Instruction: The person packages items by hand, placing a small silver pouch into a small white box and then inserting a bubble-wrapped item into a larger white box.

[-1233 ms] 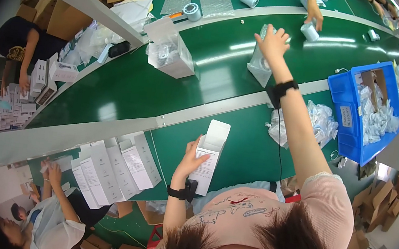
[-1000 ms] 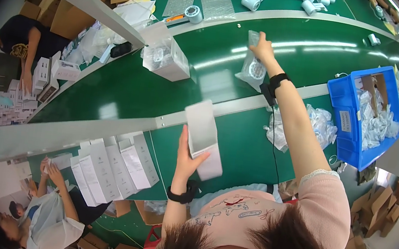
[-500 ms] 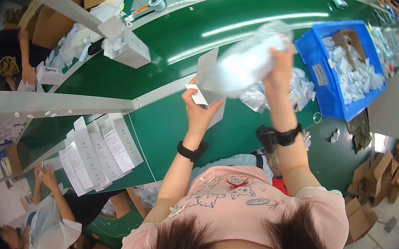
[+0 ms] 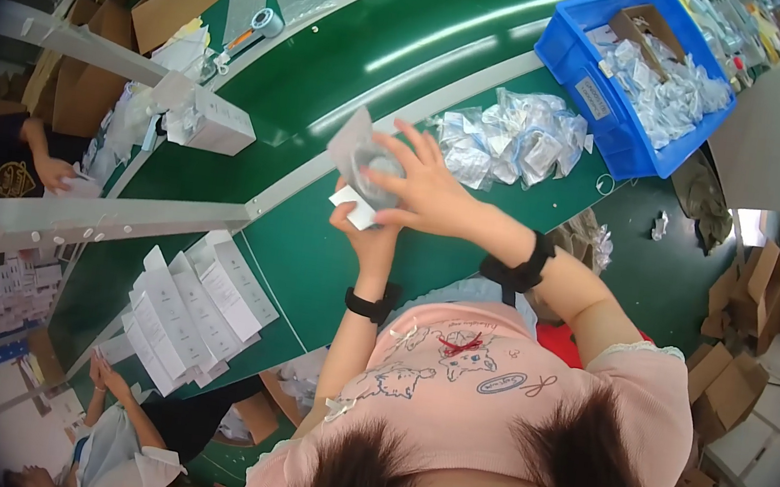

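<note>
My left hand [image 4: 368, 246] grips a small white carton [image 4: 355, 209] from below, its flaps standing up around the mouth. A clear plastic bag [image 4: 369, 157] sits at the carton's mouth, partly inside; its contents are hard to make out. Over that bag, my right hand [image 4: 431, 195] rests with fingers spread and stretched, the thumb by the near flap. The carton's lower part is hidden behind my hands. Just right of them, a pile of clear bags with white and pale blue contents [image 4: 512, 141] lies on the green table [image 4: 300, 251].
A blue bin [image 4: 611, 135] of small bags stands far right. Flat white cartons [image 4: 194, 306] overlap at left, below a metal bar [image 4: 118, 213]. Another white box [image 4: 214, 122] stands beyond it. A grey rail [image 4: 439, 97] crosses the table. Two people work at left.
My right hand has brought the bag left and down to the carton's mouth, and its fingers have spread. The left hand still holds the carton. The view has shifted slightly.
</note>
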Demonstrator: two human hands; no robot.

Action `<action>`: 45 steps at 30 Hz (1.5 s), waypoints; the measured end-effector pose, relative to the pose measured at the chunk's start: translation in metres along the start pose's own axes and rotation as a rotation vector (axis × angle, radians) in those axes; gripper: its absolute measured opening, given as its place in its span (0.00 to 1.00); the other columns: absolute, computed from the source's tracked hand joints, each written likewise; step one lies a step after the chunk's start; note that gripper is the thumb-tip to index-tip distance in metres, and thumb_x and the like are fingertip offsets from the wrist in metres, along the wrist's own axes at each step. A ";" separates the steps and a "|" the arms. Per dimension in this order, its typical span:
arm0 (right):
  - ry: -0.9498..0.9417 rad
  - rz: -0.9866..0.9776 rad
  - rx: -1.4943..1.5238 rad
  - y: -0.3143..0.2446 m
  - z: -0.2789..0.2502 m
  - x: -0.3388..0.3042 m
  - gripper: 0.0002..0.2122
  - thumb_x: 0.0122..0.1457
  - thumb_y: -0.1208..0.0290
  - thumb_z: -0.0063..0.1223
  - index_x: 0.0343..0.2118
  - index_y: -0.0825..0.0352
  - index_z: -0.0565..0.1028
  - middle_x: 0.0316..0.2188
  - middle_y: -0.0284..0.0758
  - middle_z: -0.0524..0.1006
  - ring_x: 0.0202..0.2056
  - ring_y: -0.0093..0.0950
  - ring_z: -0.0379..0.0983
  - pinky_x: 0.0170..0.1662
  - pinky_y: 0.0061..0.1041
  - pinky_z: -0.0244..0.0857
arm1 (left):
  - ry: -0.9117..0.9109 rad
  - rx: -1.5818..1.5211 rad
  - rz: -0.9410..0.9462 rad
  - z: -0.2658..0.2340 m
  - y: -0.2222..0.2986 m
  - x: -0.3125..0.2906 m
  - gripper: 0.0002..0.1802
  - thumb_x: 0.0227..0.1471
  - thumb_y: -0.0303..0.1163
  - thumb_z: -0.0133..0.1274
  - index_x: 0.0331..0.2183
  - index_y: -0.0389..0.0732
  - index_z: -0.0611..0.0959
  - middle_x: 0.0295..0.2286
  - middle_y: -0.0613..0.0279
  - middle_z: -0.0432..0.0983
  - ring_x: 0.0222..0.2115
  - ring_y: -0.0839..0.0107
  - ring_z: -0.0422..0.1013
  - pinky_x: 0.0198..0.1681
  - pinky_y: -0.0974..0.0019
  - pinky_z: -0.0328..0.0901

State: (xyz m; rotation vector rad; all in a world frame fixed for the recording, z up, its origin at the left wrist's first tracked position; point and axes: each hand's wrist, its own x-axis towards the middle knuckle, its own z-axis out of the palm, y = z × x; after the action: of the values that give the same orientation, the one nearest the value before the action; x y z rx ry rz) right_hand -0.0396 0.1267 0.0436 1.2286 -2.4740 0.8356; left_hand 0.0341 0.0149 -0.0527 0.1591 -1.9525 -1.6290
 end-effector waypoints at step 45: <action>-0.496 -0.434 0.012 -0.017 0.017 0.000 0.11 0.41 0.66 0.55 0.30 0.62 0.75 0.32 0.25 0.70 0.49 0.31 0.59 0.57 0.52 0.38 | -0.049 0.181 -0.367 -0.074 0.034 0.037 0.05 0.32 0.20 0.58 0.17 0.33 0.77 0.22 0.66 0.70 0.21 0.80 0.62 0.24 0.78 0.55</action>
State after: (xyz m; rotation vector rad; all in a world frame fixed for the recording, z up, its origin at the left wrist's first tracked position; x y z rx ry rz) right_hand -0.0263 0.1085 0.0368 2.0836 -2.3798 0.4698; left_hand 0.0496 -0.0569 -0.0019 0.5835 -2.2055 -1.6853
